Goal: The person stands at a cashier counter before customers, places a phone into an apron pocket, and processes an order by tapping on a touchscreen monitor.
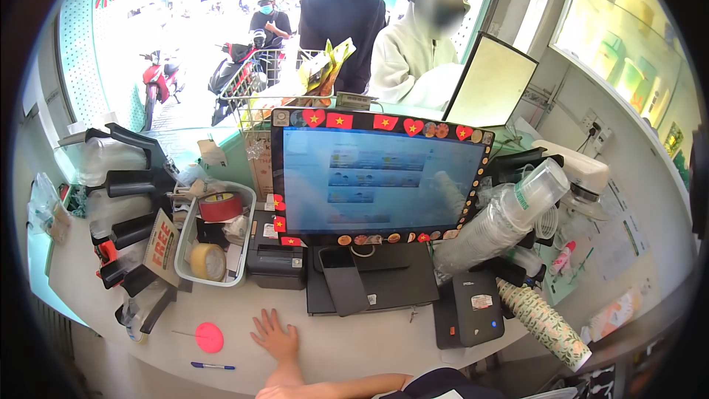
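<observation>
My left hand lies palm down on the pale counter, fingers spread, holding nothing. Nearest to it on the left are a pink round disc with a thin stick and a blue pen. A dark phone leans on a flat black box ahead and to the right of the hand. Behind the box stands a monitor edged with flag and heart stickers, its screen lit. My right hand is out of view.
A bin of tape rolls, a black printer and cup dispensers stand left. Right are stacked plastic cups, patterned paper cups and a black device. Two people stand beyond the counter, one helmeted.
</observation>
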Demonstrator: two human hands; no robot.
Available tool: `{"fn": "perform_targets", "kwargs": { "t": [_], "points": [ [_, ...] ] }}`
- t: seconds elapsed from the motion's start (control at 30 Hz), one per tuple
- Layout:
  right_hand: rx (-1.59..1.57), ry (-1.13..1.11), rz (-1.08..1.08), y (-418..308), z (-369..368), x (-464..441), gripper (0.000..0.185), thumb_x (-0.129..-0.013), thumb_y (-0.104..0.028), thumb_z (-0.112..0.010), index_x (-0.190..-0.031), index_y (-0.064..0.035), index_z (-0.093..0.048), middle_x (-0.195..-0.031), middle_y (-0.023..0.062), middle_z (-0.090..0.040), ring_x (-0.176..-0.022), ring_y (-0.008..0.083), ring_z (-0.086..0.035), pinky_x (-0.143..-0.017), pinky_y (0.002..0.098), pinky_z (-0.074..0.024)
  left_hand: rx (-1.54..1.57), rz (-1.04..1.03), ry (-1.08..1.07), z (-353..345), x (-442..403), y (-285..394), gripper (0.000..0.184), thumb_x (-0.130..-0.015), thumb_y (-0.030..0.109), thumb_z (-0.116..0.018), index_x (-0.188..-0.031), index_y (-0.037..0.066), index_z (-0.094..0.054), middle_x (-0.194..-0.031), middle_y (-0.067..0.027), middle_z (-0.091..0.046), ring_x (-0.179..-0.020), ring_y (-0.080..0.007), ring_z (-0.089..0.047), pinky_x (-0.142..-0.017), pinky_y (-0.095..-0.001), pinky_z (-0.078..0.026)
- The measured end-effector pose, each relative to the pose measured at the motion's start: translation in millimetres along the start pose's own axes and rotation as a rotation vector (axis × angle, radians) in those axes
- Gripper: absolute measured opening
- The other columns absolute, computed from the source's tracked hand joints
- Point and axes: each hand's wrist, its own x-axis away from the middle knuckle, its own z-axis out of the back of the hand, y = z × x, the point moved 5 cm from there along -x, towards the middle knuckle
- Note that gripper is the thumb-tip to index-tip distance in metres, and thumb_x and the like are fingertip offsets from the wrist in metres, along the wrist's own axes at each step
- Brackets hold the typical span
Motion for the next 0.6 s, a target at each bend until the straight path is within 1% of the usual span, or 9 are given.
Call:
{"fn": "perform_targets", "kwargs": {
  "t": [0.47,0.6],
  "points": [
    [-0.055,-0.028,-0.023,3,1,-3,0.056,-0.083,-0.043,-0.053,-0.118,-0.0008,-0.049,-0.116,0.0164,-0.053,-0.107,0.0316,-0.050,-0.094,0.0368,-0.0361,0.016,-0.011,0.003,-1,1,-3,0.064,-0.068,0.031,-0.052,-0.129,0.019,-0.042,-0.142,-0.0032,-0.029,-0.134,-0.0295,-0.017,-0.105,-0.0560,-0.006],
    [-0.089,-0.027,-0.067,13,-3,0,0.056,-0.083,-0.044,-0.052,-0.118,-0.0008,-0.049,-0.116,0.0166,-0.053,-0.107,0.0317,-0.050,-0.094,0.0365,-0.0362,0.008,-0.015,0.021,-1,1,-2,0.063,-0.068,0.031,-0.053,-0.128,0.019,-0.043,-0.142,-0.0033,-0.030,-0.134,-0.0297,-0.018,-0.105,-0.0560,-0.007]
  ]
}}
